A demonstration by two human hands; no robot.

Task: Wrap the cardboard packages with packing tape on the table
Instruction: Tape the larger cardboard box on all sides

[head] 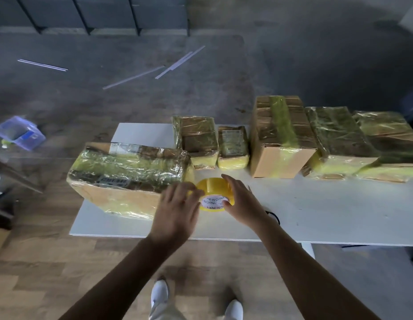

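A yellow roll of packing tape (214, 190) with a white core label stands on the white table (316, 215), between my two hands. My left hand (178, 211) touches the roll's left side with its fingertips. My right hand (242, 199) curls round the roll's right side, thumb near the core. A large cardboard package (127, 179) wrapped in yellowish tape lies just left of the roll. Several more wrapped packages sit along the table's far edge: two small ones (198, 139) (233, 151), a tall box (279, 137) and two wide ones (337, 144) (390, 144).
Bare tabletop runs along the front right, with a thin black cord (273, 215) by my right wrist. A blue plastic bag (19, 132) and white strips (175, 63) lie on the floor beyond. My white shoes (159, 294) stand below the table's near edge.
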